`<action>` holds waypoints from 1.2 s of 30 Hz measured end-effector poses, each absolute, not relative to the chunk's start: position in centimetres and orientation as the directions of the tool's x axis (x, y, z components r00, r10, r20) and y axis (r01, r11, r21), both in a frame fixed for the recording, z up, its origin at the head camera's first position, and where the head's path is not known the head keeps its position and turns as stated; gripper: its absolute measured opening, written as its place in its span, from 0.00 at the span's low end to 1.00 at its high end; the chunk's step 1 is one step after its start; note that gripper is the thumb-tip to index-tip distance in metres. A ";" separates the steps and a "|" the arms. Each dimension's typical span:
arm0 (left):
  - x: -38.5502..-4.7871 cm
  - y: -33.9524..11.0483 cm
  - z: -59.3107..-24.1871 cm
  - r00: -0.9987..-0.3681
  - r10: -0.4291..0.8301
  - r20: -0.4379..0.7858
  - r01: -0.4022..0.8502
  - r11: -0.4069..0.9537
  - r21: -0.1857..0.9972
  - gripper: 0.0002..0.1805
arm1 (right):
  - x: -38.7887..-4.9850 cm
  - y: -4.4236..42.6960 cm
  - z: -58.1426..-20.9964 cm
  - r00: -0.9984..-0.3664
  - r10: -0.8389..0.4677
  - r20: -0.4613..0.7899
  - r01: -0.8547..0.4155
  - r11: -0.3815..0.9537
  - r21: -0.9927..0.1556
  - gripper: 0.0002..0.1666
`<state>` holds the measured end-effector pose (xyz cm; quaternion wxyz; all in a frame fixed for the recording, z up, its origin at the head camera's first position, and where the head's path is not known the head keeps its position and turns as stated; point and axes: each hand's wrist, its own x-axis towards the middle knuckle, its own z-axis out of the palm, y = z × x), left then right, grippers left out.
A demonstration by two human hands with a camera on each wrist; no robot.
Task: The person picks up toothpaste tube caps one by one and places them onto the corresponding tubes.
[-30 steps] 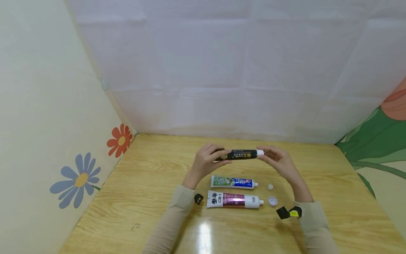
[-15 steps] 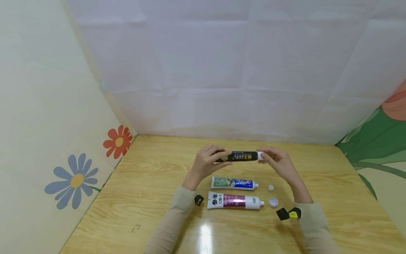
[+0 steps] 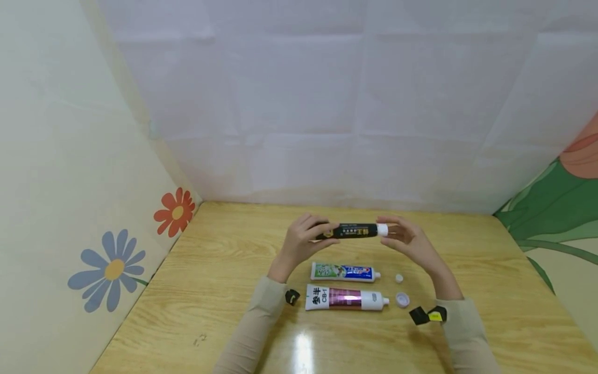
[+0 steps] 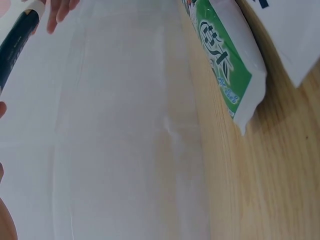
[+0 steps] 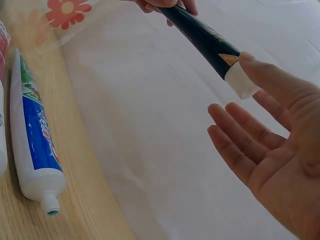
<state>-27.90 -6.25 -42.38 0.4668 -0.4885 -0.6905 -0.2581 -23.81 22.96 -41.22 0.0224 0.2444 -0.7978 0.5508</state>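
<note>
A black toothpaste tube (image 3: 355,230) with gold lettering is held level above the table by my left hand (image 3: 302,240), fingers and thumb gripping its tail end. Its white cap (image 5: 240,81) is on the tube and points right. My right hand (image 3: 413,241) is around the cap with fingers spread and relaxed; in the right wrist view the thumb (image 5: 275,82) lies at the cap's edge, perhaps touching, while the other fingers stay apart. Below lie a green-and-blue toothpaste tube (image 3: 343,271) and a white-and-pink toothpaste tube (image 3: 345,297), both with bare nozzles.
A small white cap (image 3: 399,278) and a larger white cap (image 3: 402,299) lie right of the uncapped tubes. The wooden table (image 3: 210,285) meets a white sheet (image 3: 289,104) at the back. Flower-painted panels stand at both sides.
Half a second ago my right thumb and fingers pinched the cap; now they have spread off it. The black tube stays in my left hand, nearly in place.
</note>
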 end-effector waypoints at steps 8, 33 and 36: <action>-27.8 -6.3 -42.3 -0.087 0.436 0.896 0.916 0.389 -0.101 0.21 | -23.4 23.3 -40.8 -0.862 -0.397 0.317 -0.428 0.232 -0.873 0.27; -27.5 -6.5 -42.0 -0.095 0.451 0.888 0.918 0.385 -0.097 0.23 | -23.4 23.3 -40.8 -0.877 -0.368 0.307 -0.438 0.352 -0.827 0.20; -27.5 -6.6 -42.0 -0.095 0.451 0.887 0.918 0.385 -0.097 0.25 | -23.4 23.3 -40.8 -0.883 -0.365 0.297 -0.429 0.368 -0.825 0.19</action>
